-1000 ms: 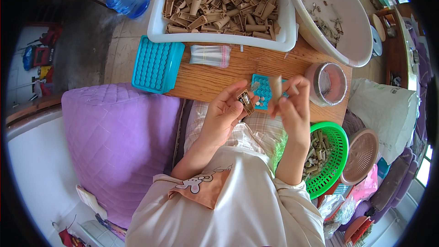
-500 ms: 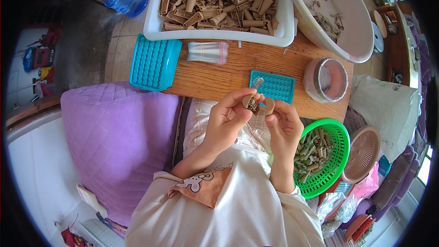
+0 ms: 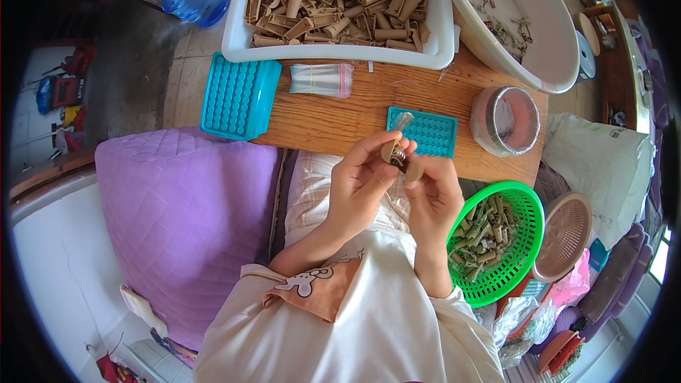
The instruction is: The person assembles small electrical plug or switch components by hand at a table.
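Left grip (image 3: 359, 183) pinches a small brown case (image 3: 388, 150) between thumb and fingers, its open side showing metallic parts within. Right grip (image 3: 438, 197) is closed on a brown round-ended piece (image 3: 413, 170) just beside the case; whether the two pieces touch cannot be told. Both are held above the person's lap, near the front edge of the wooden counter (image 3: 323, 123). Just beyond the fingers, a teal dimpled tray (image 3: 438, 136) lies on the counter, with a clear-walled round container (image 3: 477, 117) to its right. Farther back, a white tub (image 3: 340, 55) holds many loose brown pieces. A green basket (image 3: 523, 241) sits right of the right forearm.
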The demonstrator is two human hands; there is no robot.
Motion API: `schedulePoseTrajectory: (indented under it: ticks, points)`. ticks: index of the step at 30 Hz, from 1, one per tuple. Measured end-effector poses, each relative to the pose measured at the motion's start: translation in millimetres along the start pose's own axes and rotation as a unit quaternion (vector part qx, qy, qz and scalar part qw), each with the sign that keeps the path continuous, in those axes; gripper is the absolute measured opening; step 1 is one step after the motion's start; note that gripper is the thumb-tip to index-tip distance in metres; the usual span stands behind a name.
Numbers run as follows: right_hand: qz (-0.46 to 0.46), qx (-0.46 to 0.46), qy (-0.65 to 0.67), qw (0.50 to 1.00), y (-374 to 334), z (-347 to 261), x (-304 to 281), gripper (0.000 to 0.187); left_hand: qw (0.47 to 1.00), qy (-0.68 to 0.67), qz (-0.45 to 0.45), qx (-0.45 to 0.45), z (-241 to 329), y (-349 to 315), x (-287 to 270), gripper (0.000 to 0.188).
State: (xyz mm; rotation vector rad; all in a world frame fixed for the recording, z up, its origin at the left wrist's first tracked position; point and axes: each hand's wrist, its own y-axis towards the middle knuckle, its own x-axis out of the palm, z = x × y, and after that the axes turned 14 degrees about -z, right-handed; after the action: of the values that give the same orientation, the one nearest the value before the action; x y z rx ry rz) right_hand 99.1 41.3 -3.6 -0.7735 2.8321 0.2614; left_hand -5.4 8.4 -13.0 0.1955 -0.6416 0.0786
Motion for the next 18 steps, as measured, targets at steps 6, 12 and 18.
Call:
schedulePoseTrajectory:
  ticks: [6,12,18]
  points:
    - [0.035,0.026,-0.007,0.999,2,-2,-3,0.026,0.999,0.024,-0.042,-0.010,-1,-2,-2,0.034]
    - [0.029,0.041,-0.057,0.997,1,-10,-6,0.026,0.996,0.075,-0.031,-0.045,1,-2,-2,0.035]
    - [0.010,0.072,-0.105,0.992,2,-21,-11,0.025,0.994,0.085,-0.041,-0.049,-2,-2,-3,0.033]
